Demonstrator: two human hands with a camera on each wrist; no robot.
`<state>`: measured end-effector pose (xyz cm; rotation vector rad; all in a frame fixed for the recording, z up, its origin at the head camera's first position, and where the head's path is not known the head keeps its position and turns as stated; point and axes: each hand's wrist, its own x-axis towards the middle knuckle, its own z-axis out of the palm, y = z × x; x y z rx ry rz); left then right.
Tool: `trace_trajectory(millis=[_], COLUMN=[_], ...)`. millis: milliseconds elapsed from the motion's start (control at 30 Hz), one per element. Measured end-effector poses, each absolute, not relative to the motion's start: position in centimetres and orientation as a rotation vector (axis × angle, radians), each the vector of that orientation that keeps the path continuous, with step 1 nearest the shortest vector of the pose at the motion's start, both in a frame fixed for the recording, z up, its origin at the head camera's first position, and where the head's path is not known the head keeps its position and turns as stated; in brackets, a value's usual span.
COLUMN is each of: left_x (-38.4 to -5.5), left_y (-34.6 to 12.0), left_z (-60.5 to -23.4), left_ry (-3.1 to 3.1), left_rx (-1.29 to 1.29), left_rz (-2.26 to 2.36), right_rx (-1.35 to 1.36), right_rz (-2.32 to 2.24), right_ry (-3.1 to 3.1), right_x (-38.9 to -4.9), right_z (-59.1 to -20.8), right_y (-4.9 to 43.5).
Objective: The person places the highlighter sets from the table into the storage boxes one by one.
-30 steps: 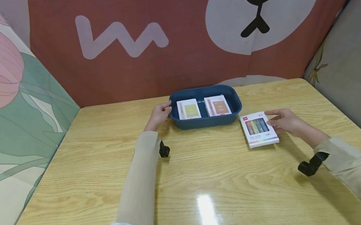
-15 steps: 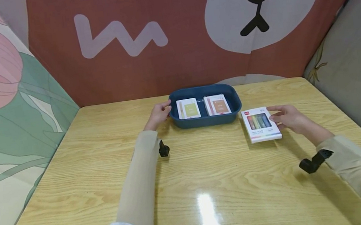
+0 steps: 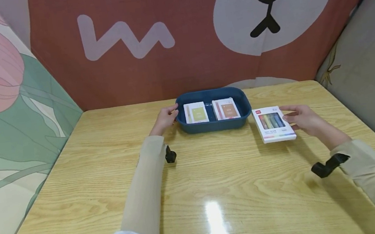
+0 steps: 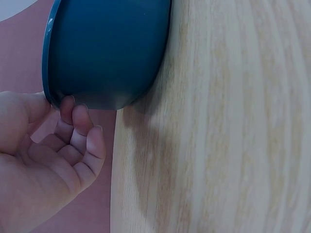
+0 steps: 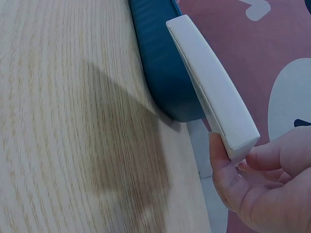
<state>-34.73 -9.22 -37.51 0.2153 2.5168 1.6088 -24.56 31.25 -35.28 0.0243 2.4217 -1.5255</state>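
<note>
My left hand (image 3: 165, 119) pinches the left end of the dark blue plastic bin (image 3: 213, 126), thumb at the rim and fingertips against the outer wall in the left wrist view (image 4: 97, 73). My right hand (image 3: 304, 119) holds a flat white box of crayons (image 3: 275, 134) by its right edge, thumb on one face and fingers on the other. Coloured sticks show through the box's window. In the right wrist view the box (image 5: 218, 87) is tilted, raised above the table with its shadow below, and overlaps the bin's end.
Inside the bin lie two white boxes side by side, one with a yellow-green panel (image 3: 199, 114), the other with an orange-brown panel (image 3: 228, 110). A wooden table (image 3: 216, 176) lies beneath. Close behind the bin hangs a red printed cloth (image 3: 154, 78).
My right hand has lifted the box of crayons and moved it away from me and slightly right, up to the level of the bin's right end. The left hand and bin stay put.
</note>
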Motion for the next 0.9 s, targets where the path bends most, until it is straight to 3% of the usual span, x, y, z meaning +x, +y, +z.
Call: trace_trajectory(millis=[900], left_x=[-34.9], left_y=[-9.3], left_z=[-37.6], left_ry=[2.509], left_rx=[0.21], left_rz=[1.603], right_rx=[0.041], right_rz=[-1.559], right_ry=[2.441], right_x=[-24.6], right_z=[-33.9], right_y=[31.8])
